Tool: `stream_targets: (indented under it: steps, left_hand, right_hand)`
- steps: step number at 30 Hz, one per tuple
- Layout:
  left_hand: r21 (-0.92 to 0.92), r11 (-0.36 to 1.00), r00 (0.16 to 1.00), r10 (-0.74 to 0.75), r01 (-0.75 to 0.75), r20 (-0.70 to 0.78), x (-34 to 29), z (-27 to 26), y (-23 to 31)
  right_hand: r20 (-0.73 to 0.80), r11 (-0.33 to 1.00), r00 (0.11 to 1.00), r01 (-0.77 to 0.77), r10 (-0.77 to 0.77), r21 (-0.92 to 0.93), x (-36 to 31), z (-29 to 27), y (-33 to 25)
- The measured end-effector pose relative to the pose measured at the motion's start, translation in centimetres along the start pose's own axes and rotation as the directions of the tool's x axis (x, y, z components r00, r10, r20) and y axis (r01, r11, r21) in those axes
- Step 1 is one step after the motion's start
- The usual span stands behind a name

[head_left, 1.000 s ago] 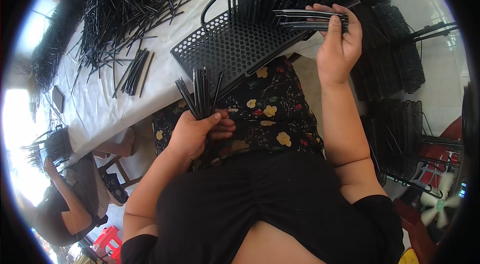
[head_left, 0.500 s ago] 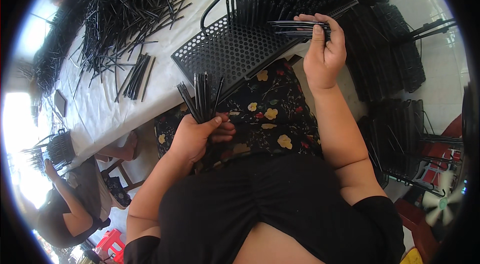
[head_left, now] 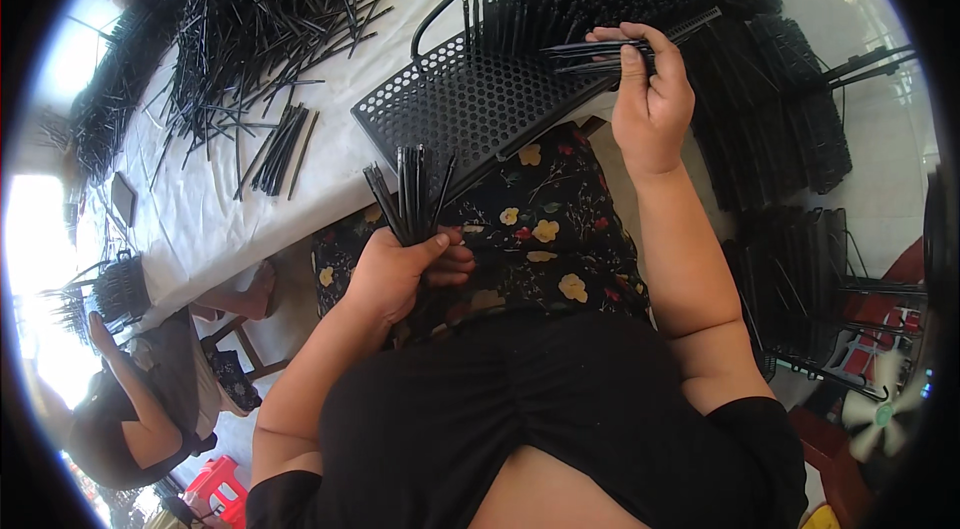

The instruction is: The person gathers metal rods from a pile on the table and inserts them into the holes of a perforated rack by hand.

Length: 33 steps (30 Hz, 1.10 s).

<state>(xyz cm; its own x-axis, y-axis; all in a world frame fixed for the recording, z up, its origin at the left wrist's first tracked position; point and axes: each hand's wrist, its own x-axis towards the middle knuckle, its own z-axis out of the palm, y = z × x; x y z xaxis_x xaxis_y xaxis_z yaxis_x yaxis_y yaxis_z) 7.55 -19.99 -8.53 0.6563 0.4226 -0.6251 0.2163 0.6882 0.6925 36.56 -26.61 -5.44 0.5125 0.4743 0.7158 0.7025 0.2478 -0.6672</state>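
Gripping a fanned bundle of black sticks (head_left: 410, 194) upright over the lap, left hand (head_left: 400, 274) is closed. Right hand (head_left: 650, 94) pinches several more sticks (head_left: 590, 54) level above the perforated black tray (head_left: 470, 109), partly filled with standing sticks. Loose sticks (head_left: 270, 19) heap on the white surface (head_left: 330, 169) beyond.

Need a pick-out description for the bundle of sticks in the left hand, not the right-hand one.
Start at the white-covered table, then the black perforated plastic panel leaning off its near edge. Just below its lower corner, the left hand grips a bundle of thin black plastic sticks. It fans upright; the right hand's sticks lie sideways.
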Motion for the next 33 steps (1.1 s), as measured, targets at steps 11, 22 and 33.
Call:
stream_targets:
  steps: [11, 22, 33]
  left_hand:
    - [-0.02, 1.0, 1.0, -0.008, 0.009, 0.018, 0.1, -0.4, -0.2]
    - [0.015, 1.0, 1.0, -0.016, 0.016, 0.013, 0.1, -0.5, 0.0]
    - [0.0, 1.0, 1.0, 0.004, -0.004, 0.019, 0.3, -0.3, -0.1]
  right_hand:
    - [-0.029, 0.961, 0.982, -0.175, 0.185, 0.216, 0.1, -0.4, 0.3]
    - [-0.032, 0.978, 0.992, -0.119, 0.126, 0.169, -0.6, -1.1, 0.0]
    - [-0.019, 0.994, 0.999, -0.046, 0.048, 0.097, -1.1, -0.6, 0.6]
